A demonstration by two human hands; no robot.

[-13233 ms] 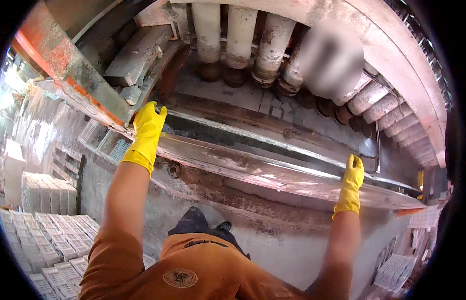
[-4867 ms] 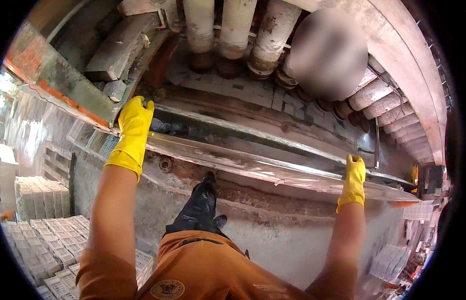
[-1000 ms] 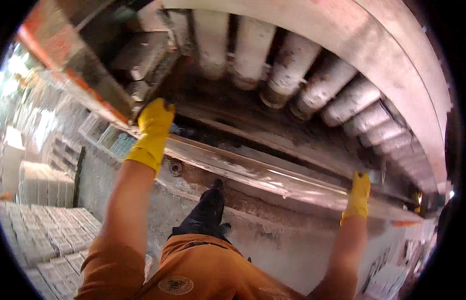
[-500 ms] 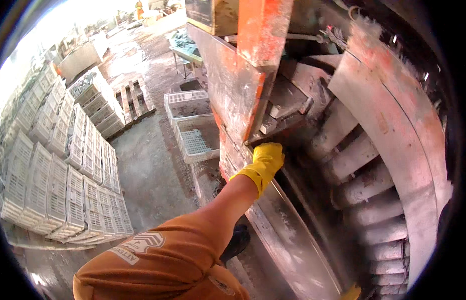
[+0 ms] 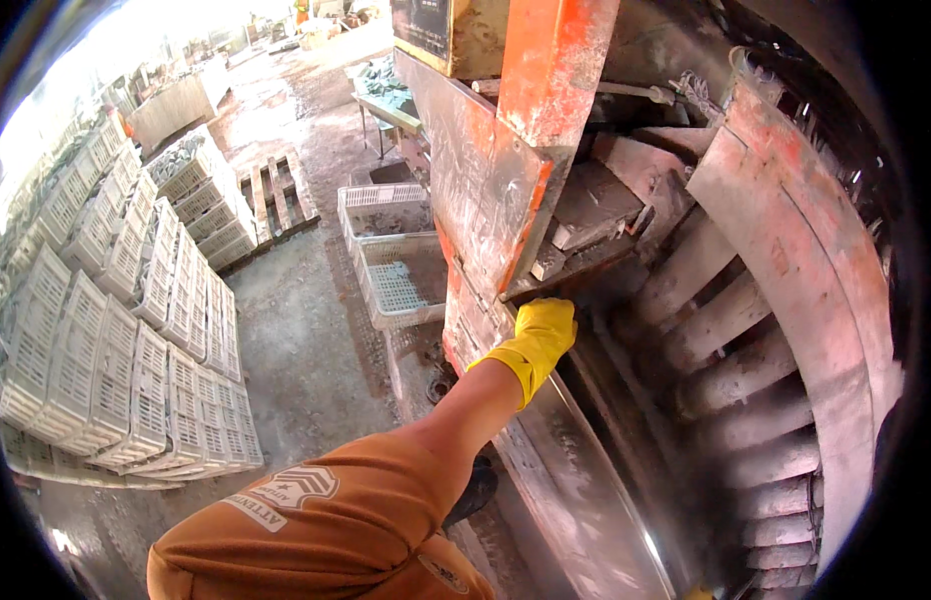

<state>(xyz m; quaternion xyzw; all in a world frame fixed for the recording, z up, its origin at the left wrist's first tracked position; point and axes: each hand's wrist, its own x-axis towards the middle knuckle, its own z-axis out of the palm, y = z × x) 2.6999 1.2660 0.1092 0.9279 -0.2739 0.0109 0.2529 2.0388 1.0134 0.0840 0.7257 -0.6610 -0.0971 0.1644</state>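
My left hand (image 5: 548, 329), in a yellow glove, reaches out from an orange sleeve. Its fingers are curled over the top edge of a long metal side wall (image 5: 576, 480), just below an orange post (image 5: 551, 75). Right of that wall runs a dark trough, bordered by a curved row of dusty grey rollers (image 5: 741, 378). A sliver of yellow at the bottom edge looks like the glove of my right hand (image 5: 700, 594); its fingers are out of sight.
Tall stacks of white plastic crates (image 5: 116, 370) stand left. Two open crates (image 5: 398, 262) sit on the floor beside the machine. A wooden pallet (image 5: 276, 195) lies farther back. A curved, worn metal guard (image 5: 806, 230) rises at right. Dusty blocks (image 5: 596, 205) rest behind the post.
The scene has shifted slightly right and down in the view. My left hand stays on the wall's edge. Less of the yellow glove at the bottom edge shows now.
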